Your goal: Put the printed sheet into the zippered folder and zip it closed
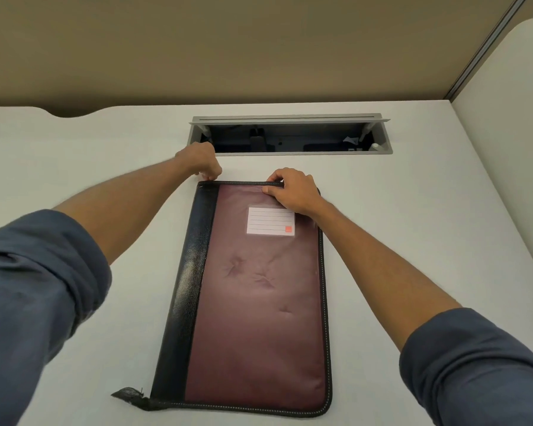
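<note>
His left hand point(201, 161) is curled tight at the folder's point(253, 302) far left corner, pinching something too small to make out. The right hand point(293, 190) grips the far edge, thumb on the cover. The folder lies flat on the white desk point(74, 155), near the open cable tray point(290, 136).

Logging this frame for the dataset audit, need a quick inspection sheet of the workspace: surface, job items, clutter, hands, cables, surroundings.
Surface: white desk, matte.
Job's things: maroon padded zippered folder with black spine lies flat and closed; lined white label card on its cover; printed sheet not seen.
Clutter: nothing seen.
Grippers: left hand pinches at the folder's far left corner; right hand grips its far edge.
Cables: dark shapes inside the open grey cable tray, unclear.
Surroundings: tan partition wall; white side panel.
</note>
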